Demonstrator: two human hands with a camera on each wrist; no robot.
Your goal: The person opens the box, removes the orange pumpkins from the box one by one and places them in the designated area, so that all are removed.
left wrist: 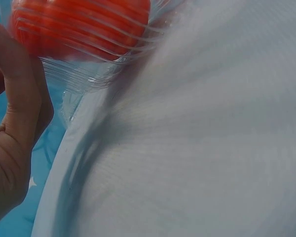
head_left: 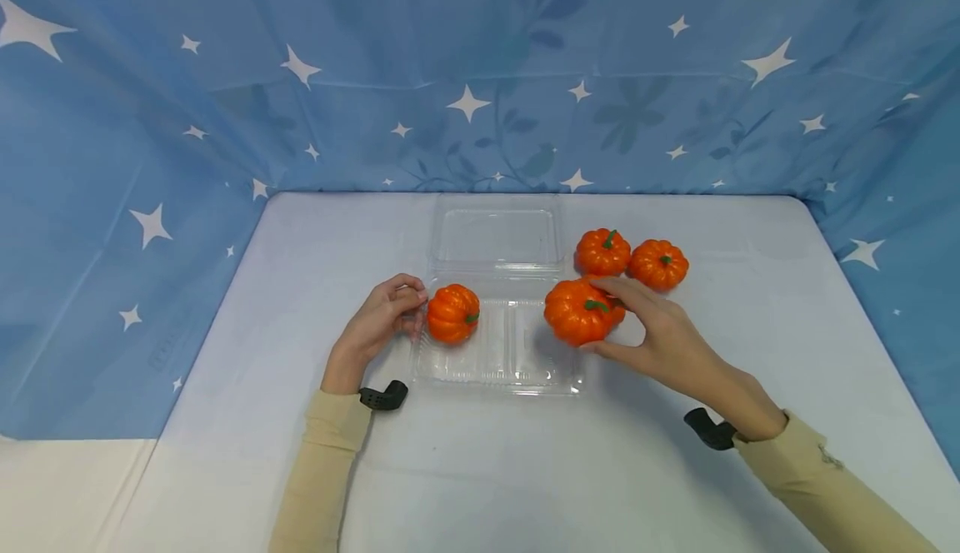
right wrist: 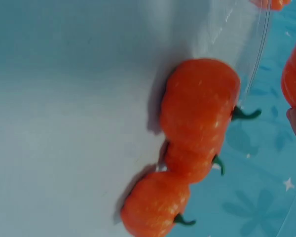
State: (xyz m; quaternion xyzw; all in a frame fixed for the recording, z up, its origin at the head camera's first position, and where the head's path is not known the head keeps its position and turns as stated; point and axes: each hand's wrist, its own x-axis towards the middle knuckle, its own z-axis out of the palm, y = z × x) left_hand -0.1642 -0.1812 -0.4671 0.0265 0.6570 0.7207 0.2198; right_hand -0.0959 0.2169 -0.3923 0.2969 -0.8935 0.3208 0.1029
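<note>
My right hand [head_left: 675,345] grips a small orange toy pumpkin [head_left: 573,313] between thumb and fingers, above the right part of a clear plastic clamshell box [head_left: 510,388]. That pumpkin also shows at the right edge of the right wrist view, touched by a fingertip. A second pumpkin [head_left: 452,314] sits in the box's left compartment. My left hand [head_left: 382,320], fingers bent, pinches the box's left edge; in the left wrist view its fingers [left wrist: 22,94] lie against the ribbed plastic wall. Another pumpkin [right wrist: 202,98] stands by the box, mostly hidden behind the held one in the head view.
Two further pumpkins, one [head_left: 602,251] beside the other [head_left: 659,265], stand on the white table [head_left: 480,470] right of the box's opened lid [head_left: 497,236]. A blue star-patterned curtain [head_left: 360,62] hangs behind the table's far edge.
</note>
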